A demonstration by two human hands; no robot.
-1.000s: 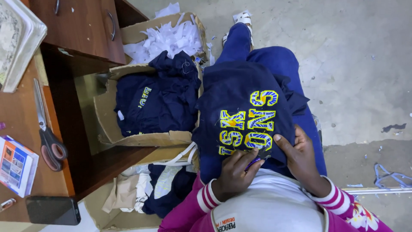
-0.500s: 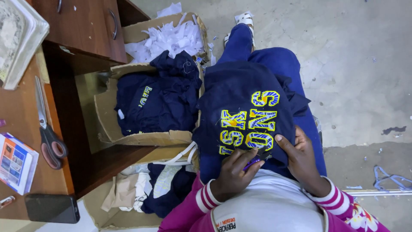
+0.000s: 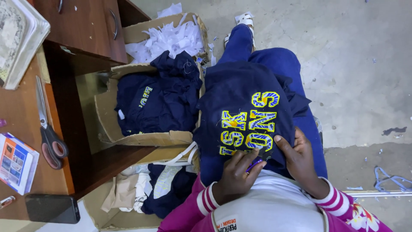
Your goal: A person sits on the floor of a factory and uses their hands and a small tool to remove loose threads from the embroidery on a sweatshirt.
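The left hand [image 3: 235, 178] was curled tight around a small purple tool [image 3: 255, 164], its tip set against the lower edge of the stitched lettering. The right hand [image 3: 298, 157] lay mostly open, fingers spread flat, pressing down the navy garment [image 3: 244, 86] without gripping it. That garment was draped over the person's lap, across blue trousers, with its yellow-and-blue embroidered letters [image 3: 249, 124] facing up.

The lap sat above a pale, scuffed concrete floor [image 3: 360, 64] dotted with scraps. To the left stood a reddish-brown wooden desk [image 3: 25, 141] with a drawer unit, and beneath its edge a worn cardboard box [image 3: 141, 138] held more folded navy clothes [image 3: 159, 99]. Behind it another box was heaped with white paper shreds [image 3: 167, 41].

Against the frames from a second and half a second before, almost nothing had changed: both hands kept the same places, and the garment lay as it had.

The cloth looked soft and matte, the letters raised and thready. On the desk lay long steel scissors [image 3: 49, 133] with dark looped handles, a glossy printed booklet [image 3: 17, 162] and a flat black phone [image 3: 52, 208].
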